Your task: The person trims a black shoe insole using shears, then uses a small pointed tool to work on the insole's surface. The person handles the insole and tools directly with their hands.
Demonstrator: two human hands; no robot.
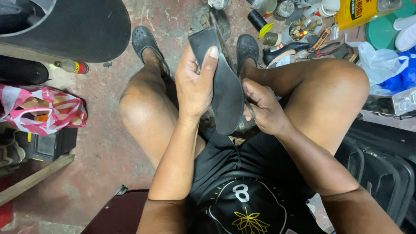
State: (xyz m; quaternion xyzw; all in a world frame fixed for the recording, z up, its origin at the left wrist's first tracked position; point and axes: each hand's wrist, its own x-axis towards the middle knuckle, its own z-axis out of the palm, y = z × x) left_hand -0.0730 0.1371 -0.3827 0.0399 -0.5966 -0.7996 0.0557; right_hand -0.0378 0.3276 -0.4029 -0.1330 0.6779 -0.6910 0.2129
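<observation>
Head view: person seated over concrete floor [99, 143], knees apart. Dark shoe sole [221, 82] upright between knees. Left hand [195, 84] fingers wrapped round sole edge, steadying. Right hand [262, 108] fingers closed on thin tool, too small to identify, at sole's lower edge. Looks like trimming or scraping; next move needs firm grip, controlled stroke.

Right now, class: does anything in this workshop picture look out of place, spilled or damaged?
A small bottle lies on its side on the stained floor at left, away from the other containers at top right. The dark shoe sole, gripped by the left hand and right hand, shows no clear damage.
</observation>
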